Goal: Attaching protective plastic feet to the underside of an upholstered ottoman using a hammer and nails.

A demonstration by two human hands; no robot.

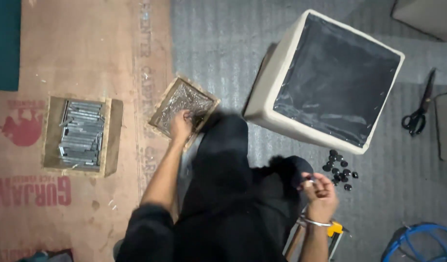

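My left hand (180,125) reaches into a small cardboard box (161,107) full of tiny shiny metal pieces, fingers curled down among them. My right hand (319,190), with a metal bangle on the wrist, is raised near my knee with fingers pinched around something small that I cannot make out. Just beyond it lie several small black round pieces (339,170) on the grey floor. An overturned cream upholstered cube (269,97) with a black cloth underside (335,77) lies in front of me.
A second cardboard box (114,127) holds several grey metal strips. Black scissors (419,112) lie at the right. A yellow-handled tool (334,229) sits under my right wrist, a blue hose (417,240) at bottom right. Brown printed board (77,58) covers the left floor.
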